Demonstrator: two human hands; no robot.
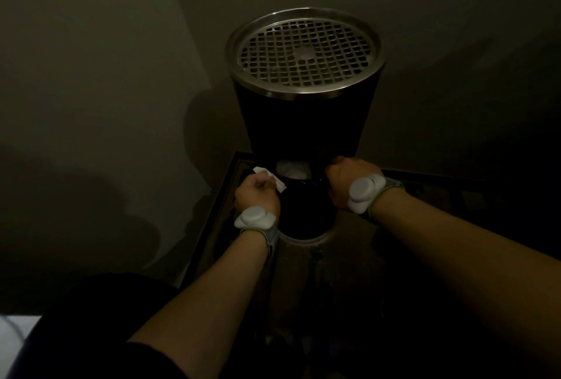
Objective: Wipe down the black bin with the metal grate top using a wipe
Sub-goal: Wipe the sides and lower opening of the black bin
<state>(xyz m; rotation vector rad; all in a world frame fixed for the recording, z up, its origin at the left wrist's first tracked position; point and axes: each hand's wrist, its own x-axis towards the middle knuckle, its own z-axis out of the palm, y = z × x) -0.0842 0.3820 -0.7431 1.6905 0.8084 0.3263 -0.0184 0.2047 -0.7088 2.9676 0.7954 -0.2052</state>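
Dim walls meet in a corner close behind one black bin with one metal grate top. Left hand, fingers clenched on one white wipe, presses the bin's lower left side; right hand grips its right side.

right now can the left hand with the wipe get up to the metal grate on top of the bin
Probably yes. The left hand holds the wipe low beside the black bin, and nothing stands between it and the metal grate. The right hand is low on the bin's other side, out of that path.
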